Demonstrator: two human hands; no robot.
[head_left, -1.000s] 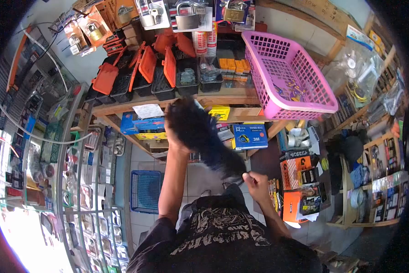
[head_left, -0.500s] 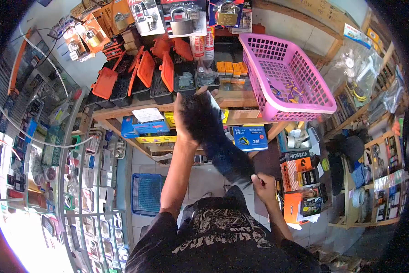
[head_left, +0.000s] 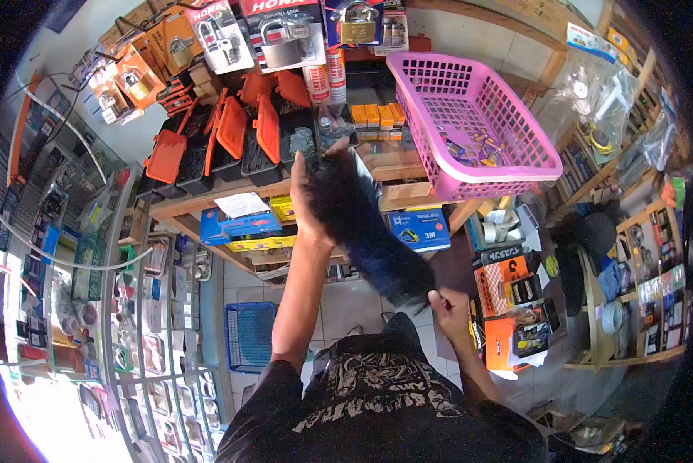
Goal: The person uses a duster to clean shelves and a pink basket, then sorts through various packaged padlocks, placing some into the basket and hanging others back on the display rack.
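A long black, fluffy duster (head_left: 381, 251) stretches diagonally across the middle of the view. At its lower end, my right hand (head_left: 450, 312) is closed around the handle, of which only a small reddish bit shows. The duster's upper end lies over my left hand (head_left: 309, 204), hiding the palm. My left thumb and fingertips stick out around the bristles. A flat thing with a pale edge (head_left: 364, 167) shows between the duster and my left fingers; its kind is hidden.
Ahead is a wooden shelf with black bins under orange lids (head_left: 231, 131) and a pink basket (head_left: 500, 181) holding small packets. Carded padlocks (head_left: 283, 46) hang above. A blue basket (head_left: 251, 336) stands on the floor; boxed goods (head_left: 508, 289) are at the right.
My view has shifted slightly to the right relative to the shelf. The duster has moved a little across my left hand, and both hands keep their grip.
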